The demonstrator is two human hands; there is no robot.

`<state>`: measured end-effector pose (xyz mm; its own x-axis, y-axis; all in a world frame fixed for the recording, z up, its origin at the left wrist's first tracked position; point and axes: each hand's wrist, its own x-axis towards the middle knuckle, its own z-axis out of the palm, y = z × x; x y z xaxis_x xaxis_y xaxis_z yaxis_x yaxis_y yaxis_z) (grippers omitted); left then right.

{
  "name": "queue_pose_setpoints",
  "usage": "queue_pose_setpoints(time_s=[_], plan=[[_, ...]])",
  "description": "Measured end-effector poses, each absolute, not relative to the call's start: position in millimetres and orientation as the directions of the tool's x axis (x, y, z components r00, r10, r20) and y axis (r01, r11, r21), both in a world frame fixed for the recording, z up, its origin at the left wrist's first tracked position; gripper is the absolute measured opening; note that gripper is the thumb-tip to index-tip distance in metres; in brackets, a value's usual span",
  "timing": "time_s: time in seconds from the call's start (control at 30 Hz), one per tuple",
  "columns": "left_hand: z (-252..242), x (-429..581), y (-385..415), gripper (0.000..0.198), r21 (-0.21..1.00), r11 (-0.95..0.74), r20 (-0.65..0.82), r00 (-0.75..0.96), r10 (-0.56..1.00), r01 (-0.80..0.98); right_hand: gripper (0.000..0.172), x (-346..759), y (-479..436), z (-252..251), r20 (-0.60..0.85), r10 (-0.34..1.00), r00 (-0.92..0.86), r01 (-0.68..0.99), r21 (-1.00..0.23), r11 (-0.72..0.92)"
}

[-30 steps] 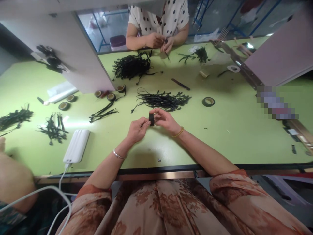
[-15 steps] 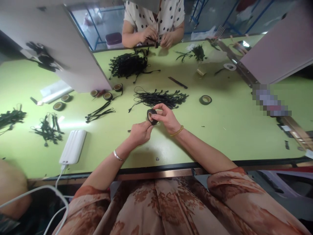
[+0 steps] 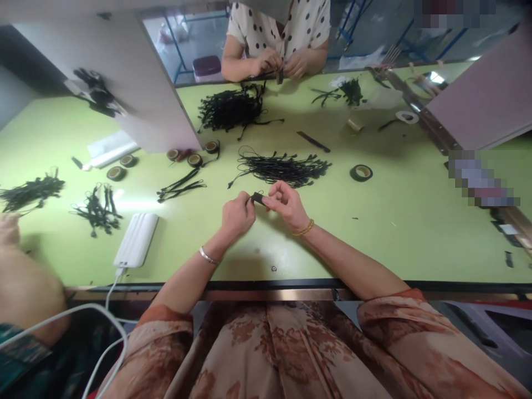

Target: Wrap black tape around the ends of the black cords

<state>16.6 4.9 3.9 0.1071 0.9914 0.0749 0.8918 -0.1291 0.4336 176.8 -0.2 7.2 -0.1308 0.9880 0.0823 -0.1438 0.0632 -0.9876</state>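
Observation:
A roll of black tape, turned edge-on, sits between my two hands above the green table. My right hand pinches its right side with thumb and forefinger. My left hand is closed close to the roll's left side, gripping a thin black cord whose loop shows just above the fingers; most of it is hidden. Just beyond my hands lies a loose bundle of black cords. Another roll of black tape rests to the right of that bundle.
Left of me are a white power bank with a cable, more black cords and several tape rolls. A dark strip-like blade lies beyond. A co-worker works opposite; another person's arm reaches in at left.
The tape roll has turned from showing its open core to edge-on, and my right fingers have shifted to its right side. Another person's hand has come into view at left.

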Motion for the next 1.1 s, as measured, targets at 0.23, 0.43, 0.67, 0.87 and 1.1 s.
queue_pose_setpoints(time_s=[0.23, 0.43, 0.67, 0.87, 1.1], plan=[[5, 13, 3, 0.016, 0.497, -0.222, 0.188, 0.146, 0.971, 0.839, 0.024, 173, 2, 4, 0.0, 0.986, -0.168, 0.001, -1.0, 0.0], [3, 13, 0, 0.016, 0.556, -0.317, 0.218, 0.233, 0.948, 0.769, 0.017, 179, 8, 8, -0.044, 0.959, -0.28, 0.01, -0.999, -0.043], [0, 14, -2, 0.015, 0.515, -0.373, 0.28, 0.26, 0.924, 0.772, 0.02, 179, 11, 6, -0.074, 0.948, -0.31, -0.116, -0.987, -0.115], [2, 15, -3, 0.013, 0.606, -0.372, 0.273, 0.255, 0.928, 0.703, 0.035, 178, 10, 0, -0.109, 0.933, -0.343, -0.118, -0.98, -0.158], [7, 11, 0, 0.016, 0.772, -0.323, 0.216, 0.251, 0.943, 0.548, 0.025, 181, 11, 0, 0.018, 0.953, -0.302, 0.087, -0.995, 0.046]])
